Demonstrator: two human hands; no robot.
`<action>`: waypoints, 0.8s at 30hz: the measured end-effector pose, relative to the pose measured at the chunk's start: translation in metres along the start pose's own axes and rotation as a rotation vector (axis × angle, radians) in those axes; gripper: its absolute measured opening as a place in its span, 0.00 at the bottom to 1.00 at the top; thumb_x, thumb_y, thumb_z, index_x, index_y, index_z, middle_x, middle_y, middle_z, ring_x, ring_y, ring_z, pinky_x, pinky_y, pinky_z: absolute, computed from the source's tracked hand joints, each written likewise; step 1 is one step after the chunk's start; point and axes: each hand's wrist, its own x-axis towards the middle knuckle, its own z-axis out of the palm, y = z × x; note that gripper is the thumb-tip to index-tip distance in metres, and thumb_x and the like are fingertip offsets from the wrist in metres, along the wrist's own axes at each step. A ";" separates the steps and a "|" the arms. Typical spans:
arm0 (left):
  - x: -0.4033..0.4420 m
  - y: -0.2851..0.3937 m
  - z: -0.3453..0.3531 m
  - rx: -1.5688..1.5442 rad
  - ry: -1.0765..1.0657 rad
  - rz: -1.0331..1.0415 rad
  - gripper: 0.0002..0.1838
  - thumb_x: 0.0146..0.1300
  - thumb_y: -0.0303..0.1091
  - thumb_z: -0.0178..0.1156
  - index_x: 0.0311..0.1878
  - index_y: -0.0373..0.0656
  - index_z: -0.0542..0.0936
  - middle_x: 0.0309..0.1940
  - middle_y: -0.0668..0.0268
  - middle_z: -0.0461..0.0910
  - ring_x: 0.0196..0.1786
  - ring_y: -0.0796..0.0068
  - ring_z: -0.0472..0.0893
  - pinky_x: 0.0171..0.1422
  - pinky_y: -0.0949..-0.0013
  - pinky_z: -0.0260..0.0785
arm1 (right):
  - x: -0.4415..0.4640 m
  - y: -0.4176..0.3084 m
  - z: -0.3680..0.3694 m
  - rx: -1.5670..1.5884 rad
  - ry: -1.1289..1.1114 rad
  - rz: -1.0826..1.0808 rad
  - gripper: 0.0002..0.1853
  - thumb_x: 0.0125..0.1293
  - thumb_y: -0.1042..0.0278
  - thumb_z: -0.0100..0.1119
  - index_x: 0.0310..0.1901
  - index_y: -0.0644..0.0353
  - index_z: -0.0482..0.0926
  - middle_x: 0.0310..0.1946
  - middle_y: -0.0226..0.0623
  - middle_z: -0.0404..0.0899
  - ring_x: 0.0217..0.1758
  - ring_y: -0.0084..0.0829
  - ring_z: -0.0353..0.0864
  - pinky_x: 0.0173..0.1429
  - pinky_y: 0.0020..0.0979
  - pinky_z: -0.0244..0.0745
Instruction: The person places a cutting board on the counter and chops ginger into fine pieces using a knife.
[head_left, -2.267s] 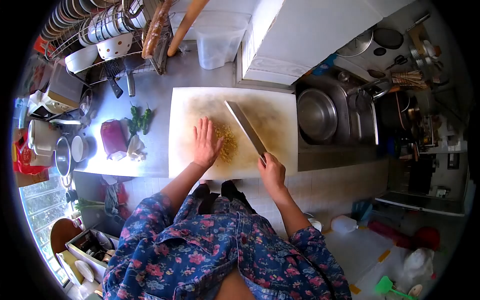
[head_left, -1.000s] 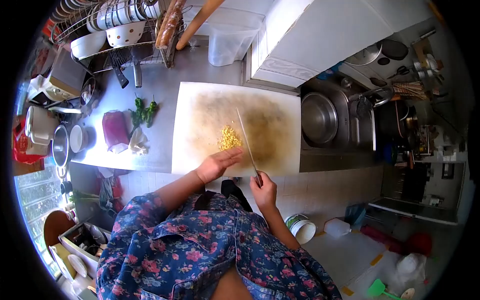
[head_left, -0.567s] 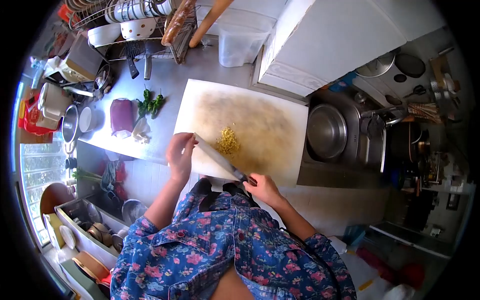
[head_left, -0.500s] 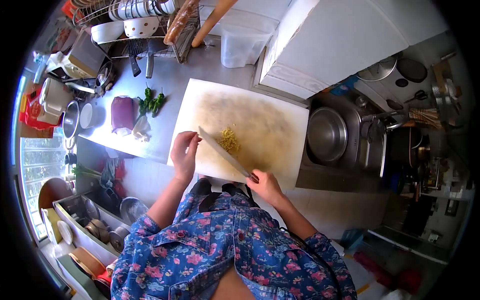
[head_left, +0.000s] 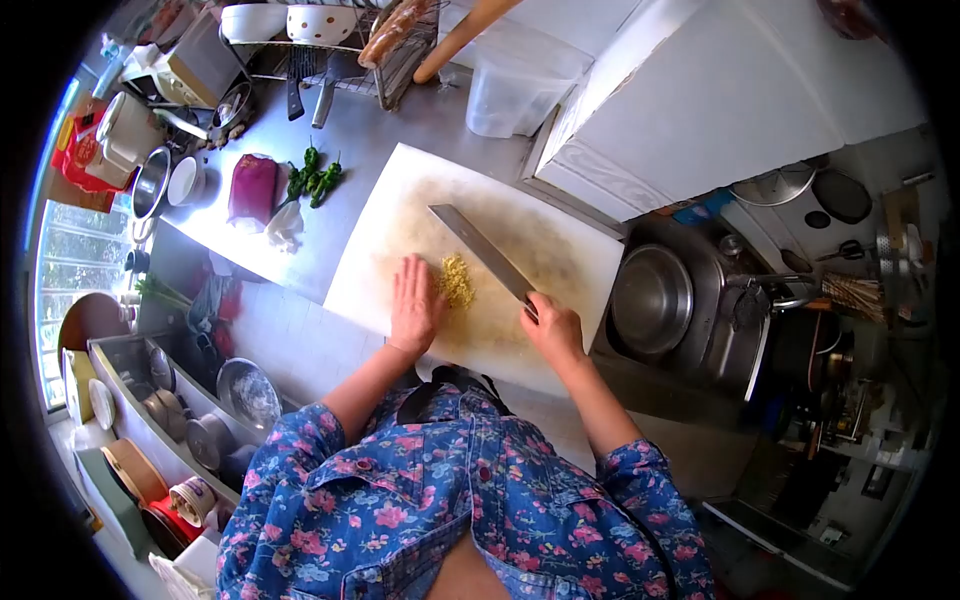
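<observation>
My right hand [head_left: 555, 328] is wrapped round the dark handle of a broad-bladed knife [head_left: 480, 249]. The blade points up and left over the white cutting board [head_left: 385, 225], which is stained brown in the middle. Just left of the blade lies a small pile of finely chopped yellow bits [head_left: 456, 281]. My left hand [head_left: 414, 305] is flat, palm down and fingers stretched out, at the left edge of the pile, with nothing seen in it. Whether the blade touches the board cannot be told.
On the steel counter at left are green peppers [head_left: 314, 178], a purple-red packet [head_left: 252, 188] and a white crumpled piece [head_left: 285, 227]. A metal basin [head_left: 651, 299] sits in the sink at right. A dish rack [head_left: 398, 50] and clear plastic container [head_left: 515, 95] stand behind.
My left hand has left the blade's tip and come down flat beside the pile. The knife has swung up and right, away from the left hand. The view has turned.
</observation>
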 end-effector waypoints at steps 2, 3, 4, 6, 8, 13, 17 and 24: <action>-0.010 0.001 -0.004 -0.100 -0.105 0.112 0.33 0.63 0.33 0.56 0.68 0.32 0.59 0.72 0.49 0.54 0.75 0.47 0.51 0.77 0.51 0.43 | -0.011 -0.001 -0.001 0.000 -0.060 -0.021 0.09 0.57 0.66 0.63 0.38 0.59 0.79 0.31 0.45 0.81 0.32 0.46 0.81 0.34 0.40 0.77; -0.012 0.005 -0.009 -0.152 -0.153 0.173 0.32 0.62 0.32 0.56 0.68 0.31 0.59 0.71 0.49 0.55 0.75 0.48 0.51 0.77 0.51 0.45 | -0.015 -0.002 -0.004 0.046 -0.055 -0.038 0.09 0.57 0.66 0.63 0.38 0.59 0.79 0.31 0.44 0.81 0.31 0.45 0.81 0.34 0.40 0.77; -0.014 0.017 -0.023 -0.072 0.022 0.278 0.25 0.58 0.30 0.60 0.59 0.34 0.70 0.62 0.49 0.68 0.67 0.49 0.65 0.69 0.53 0.60 | -0.021 -0.004 -0.009 0.093 -0.050 -0.054 0.09 0.57 0.66 0.63 0.38 0.59 0.79 0.30 0.44 0.81 0.31 0.45 0.81 0.34 0.40 0.76; -0.027 0.015 -0.038 -0.163 -0.114 0.418 0.19 0.54 0.29 0.62 0.51 0.37 0.75 0.52 0.53 0.73 0.59 0.52 0.71 0.61 0.56 0.66 | -0.035 -0.008 -0.016 0.193 -0.061 -0.004 0.09 0.57 0.66 0.63 0.38 0.59 0.80 0.29 0.44 0.81 0.30 0.45 0.81 0.33 0.39 0.75; -0.041 0.015 -0.042 -0.254 -0.265 0.512 0.16 0.51 0.29 0.63 0.45 0.39 0.78 0.46 0.55 0.76 0.53 0.55 0.74 0.56 0.58 0.69 | -0.050 -0.009 -0.022 0.296 -0.091 0.129 0.09 0.58 0.67 0.63 0.38 0.61 0.80 0.27 0.43 0.81 0.30 0.44 0.82 0.33 0.38 0.75; -0.045 0.018 -0.029 -0.375 -0.384 0.698 0.16 0.51 0.28 0.64 0.45 0.39 0.78 0.52 0.56 0.76 0.57 0.54 0.75 0.60 0.60 0.71 | -0.099 -0.014 -0.008 0.440 0.112 0.494 0.08 0.61 0.70 0.62 0.37 0.66 0.78 0.17 0.27 0.67 0.21 0.16 0.61 0.25 0.26 0.62; -0.037 0.008 -0.024 -0.234 -0.304 0.695 0.23 0.53 0.25 0.59 0.55 0.34 0.75 0.64 0.53 0.68 0.71 0.54 0.63 0.71 0.56 0.61 | -0.136 -0.023 -0.001 0.506 0.209 0.622 0.08 0.62 0.70 0.61 0.37 0.67 0.78 0.17 0.23 0.65 0.21 0.16 0.61 0.25 0.25 0.61; -0.043 0.003 -0.029 -0.334 -0.652 1.056 0.25 0.63 0.33 0.47 0.64 0.42 0.70 0.70 0.60 0.62 0.73 0.63 0.61 0.76 0.60 0.52 | -0.182 -0.062 0.027 0.411 0.319 0.946 0.14 0.59 0.68 0.64 0.45 0.65 0.79 0.22 0.37 0.76 0.26 0.25 0.75 0.35 0.30 0.72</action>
